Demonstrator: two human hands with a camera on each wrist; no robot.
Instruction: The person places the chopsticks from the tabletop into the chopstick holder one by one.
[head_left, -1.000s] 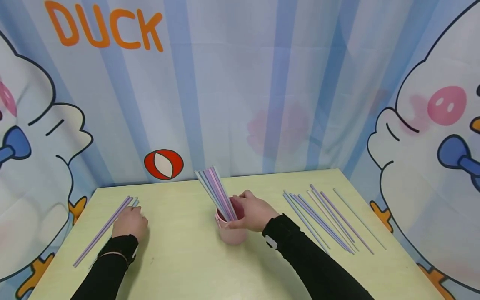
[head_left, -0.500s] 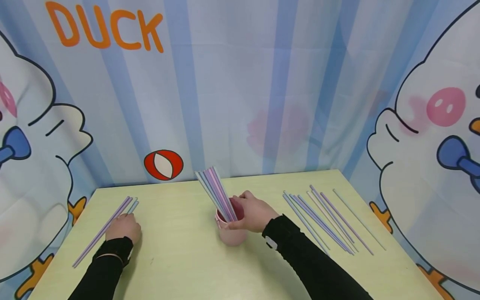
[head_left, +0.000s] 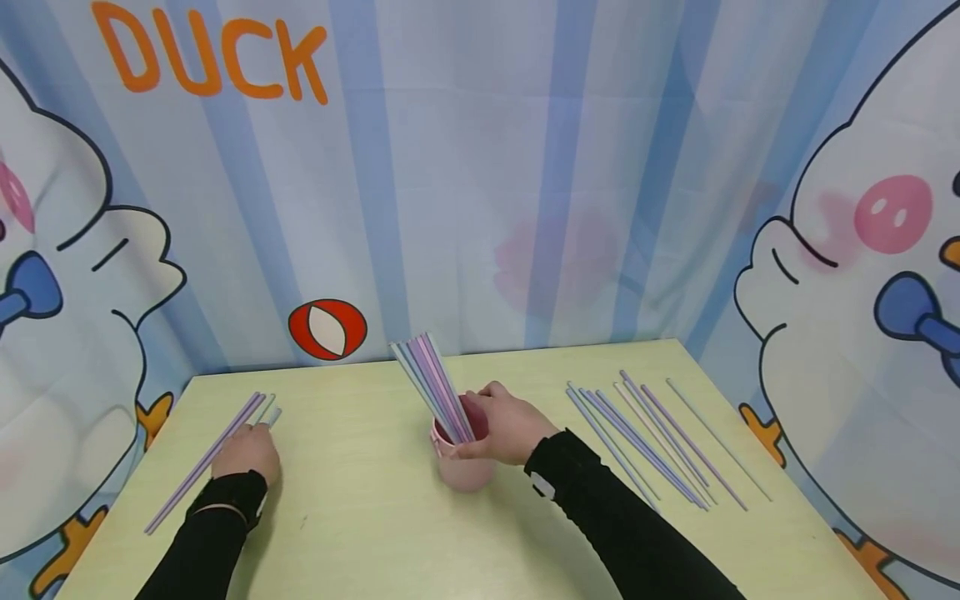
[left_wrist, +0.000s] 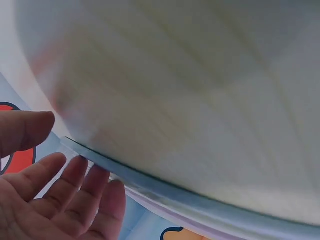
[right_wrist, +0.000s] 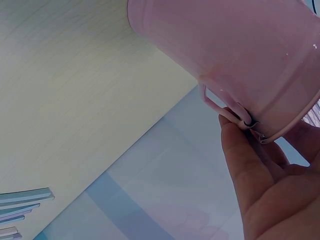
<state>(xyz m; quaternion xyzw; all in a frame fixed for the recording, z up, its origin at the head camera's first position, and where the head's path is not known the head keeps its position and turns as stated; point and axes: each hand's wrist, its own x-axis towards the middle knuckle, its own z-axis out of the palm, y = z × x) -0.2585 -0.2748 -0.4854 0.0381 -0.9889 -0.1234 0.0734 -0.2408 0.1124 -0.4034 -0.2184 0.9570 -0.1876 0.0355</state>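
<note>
Your right hand (head_left: pixel 510 423) gripped the cup (head_left: pixel 467 475), but your left hand (head_left: pixel 246 458), thumb spread, holding nothing, merely touched a blue straw (left_wrist: pixel 150 183), which a nudge could have rolled away.

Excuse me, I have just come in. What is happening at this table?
The person's right hand holds a pink cup near its rim. The cup stands on the table, with a bundle of straws leaning in it. The left hand is beside two purple straws, its fingertips at a light blue straw. More straws lie to the right of the cup.
</note>
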